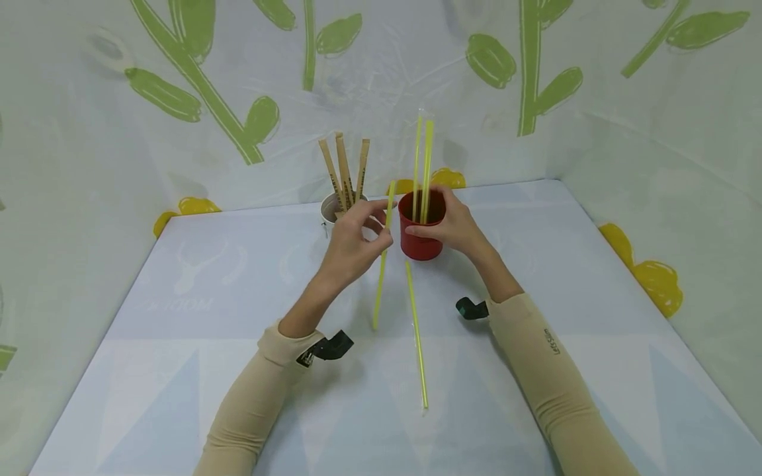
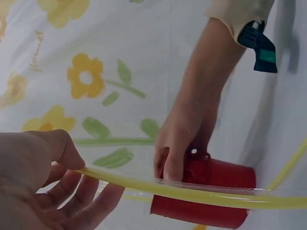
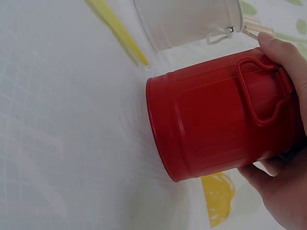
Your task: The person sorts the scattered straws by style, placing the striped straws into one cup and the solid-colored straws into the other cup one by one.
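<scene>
My left hand pinches a yellow straw in clear wrapping near its upper part, and the straw slants down over the table. With the fingers and thumb of my right hand, I grip the rim of a small red metal bucket. This bucket has a wire handle on its side in the right wrist view. Several yellow straws stand upright inside it. Another wrapped yellow straw lies on the table in front of the bucket, between my forearms.
Left of the red bucket stands a white bucket, partly behind my left hand. Several slim brown sticks with printing lean in it. The pale tabletop backs onto a wall covering with painted green leaves.
</scene>
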Available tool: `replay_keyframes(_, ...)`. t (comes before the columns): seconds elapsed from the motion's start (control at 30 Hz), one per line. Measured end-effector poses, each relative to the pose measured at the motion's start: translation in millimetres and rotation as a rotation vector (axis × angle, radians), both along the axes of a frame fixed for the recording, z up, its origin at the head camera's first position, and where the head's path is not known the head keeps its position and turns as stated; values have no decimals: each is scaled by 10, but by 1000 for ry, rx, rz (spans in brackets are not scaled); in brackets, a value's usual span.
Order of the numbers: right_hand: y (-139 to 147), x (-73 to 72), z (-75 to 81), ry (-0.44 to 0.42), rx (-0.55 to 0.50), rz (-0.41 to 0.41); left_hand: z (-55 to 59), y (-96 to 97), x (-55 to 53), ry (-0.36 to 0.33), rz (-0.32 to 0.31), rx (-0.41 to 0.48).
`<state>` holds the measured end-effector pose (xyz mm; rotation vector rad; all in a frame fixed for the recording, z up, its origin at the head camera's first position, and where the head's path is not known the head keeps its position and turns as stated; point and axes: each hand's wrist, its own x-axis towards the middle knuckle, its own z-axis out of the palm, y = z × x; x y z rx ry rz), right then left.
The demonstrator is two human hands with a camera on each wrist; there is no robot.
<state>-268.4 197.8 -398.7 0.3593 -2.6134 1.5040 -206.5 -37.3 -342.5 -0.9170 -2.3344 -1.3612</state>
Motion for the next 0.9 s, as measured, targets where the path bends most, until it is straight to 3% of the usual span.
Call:
replay_keyframes(0.23, -1, 14, 2, -11, 12, -2, 43, 26, -7, -15, 13, 48)
replay_keyframes(0.4, 2, 15, 4, 13, 1, 4, 131, 113, -6, -3, -25, 124)
replay_keyframes(0.63, 21, -5, -35, 38, 1, 21, 411, 267, 3, 67, -88, 199)
replay_keyframes(0.9, 22, -14, -21, 43, 10, 2, 766, 362, -64, 139, -42, 272)
